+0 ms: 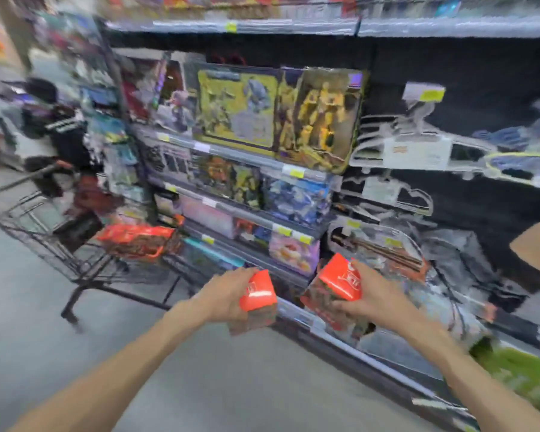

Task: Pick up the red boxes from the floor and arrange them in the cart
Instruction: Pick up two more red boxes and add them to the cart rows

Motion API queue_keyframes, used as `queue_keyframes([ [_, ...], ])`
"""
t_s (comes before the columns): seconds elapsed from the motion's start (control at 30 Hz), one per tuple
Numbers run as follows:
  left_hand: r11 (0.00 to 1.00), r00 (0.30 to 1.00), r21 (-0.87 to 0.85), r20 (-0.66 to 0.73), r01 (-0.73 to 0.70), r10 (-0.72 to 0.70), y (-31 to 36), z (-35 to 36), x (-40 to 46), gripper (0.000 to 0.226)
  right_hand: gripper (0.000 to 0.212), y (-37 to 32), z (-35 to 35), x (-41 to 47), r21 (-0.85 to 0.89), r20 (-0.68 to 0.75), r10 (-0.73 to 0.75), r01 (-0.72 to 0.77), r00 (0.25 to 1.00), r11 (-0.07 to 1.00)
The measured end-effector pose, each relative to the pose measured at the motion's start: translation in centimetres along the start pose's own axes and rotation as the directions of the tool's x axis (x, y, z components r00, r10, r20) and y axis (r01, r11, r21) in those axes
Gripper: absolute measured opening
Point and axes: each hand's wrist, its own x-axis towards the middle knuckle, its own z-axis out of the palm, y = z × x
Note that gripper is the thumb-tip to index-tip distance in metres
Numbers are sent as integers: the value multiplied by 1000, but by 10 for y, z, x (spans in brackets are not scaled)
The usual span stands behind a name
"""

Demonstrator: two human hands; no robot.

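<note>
The picture is smeared by motion. My left hand [228, 294] grips a small red box [260, 291] in front of me, above the floor. My right hand [373, 294] grips a second, larger red box [337, 286] just to its right. The two boxes are apart, held at about the same height in front of the lowest shelves. A black wire shopping cart [44, 232] stands to the left, with red boxes [138, 240] lying in its basket near the right side.
A toy shelf unit [262, 169] packed with boxed figures fills the middle and right. A person in dark clothes [60, 132] stands behind the cart at the left. Grey floor [28, 322] spreads at the lower left. Something green [521, 375] lies low at the right.
</note>
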Motion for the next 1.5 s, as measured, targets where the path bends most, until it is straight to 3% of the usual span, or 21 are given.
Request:
queue_keyframes([
  [0.17,965,964,-68,-55,255,-259,-141,-39,-57,110,103,-125,63,123,8,99,-229,229,969,973],
  [0.5,784,776,-184,-130,593,-617,-355,-98,-110,102,94,-344,170,340,115,282,-575,568,768,815],
  [0.7,665,666,-298,-112,685,-737,-453,-141,-104,102,111,-458,211,452,148,338,-705,704,624,694],
  [0.9,629,629,-326,-119,706,-768,-556,-172,-92,100,105,-550,253,535,183,363,-734,729,573,660],
  [1.13,698,696,-246,-109,673,-710,-718,-187,-51,101,76,-632,316,621,201,369,-688,669,625,716],
  [1.3,823,822,-151,-84,548,-563,-840,-204,10,99,96,-665,348,683,137,345,-558,547,755,826],
  [1.5,945,949,-95,-7,313,-315,-927,-200,125,101,86,-652,369,743,51,308,-328,328,893,943],
])
